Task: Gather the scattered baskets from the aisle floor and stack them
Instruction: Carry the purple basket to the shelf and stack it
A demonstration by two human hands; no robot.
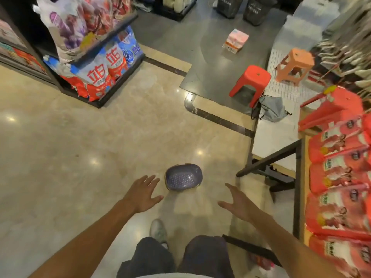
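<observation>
Head view looks down a shop aisle at one small purple basket [183, 177] lying on the polished floor [80, 157], just ahead of both outstretched hands. It appears to be tipped bottom-up, its perforated base facing the camera, so nothing can be seen inside it. Its long axis runs roughly left to right across the aisle. The left hand [143, 194] is the nearer one, fingers spread and straight, fingertips close to the basket's left end without touching. The right hand [240, 204] hovers further off, below and right of it, also spread and holding nothing. I'd guess a two-sided scoop comes next. No stack is visible.
</observation>
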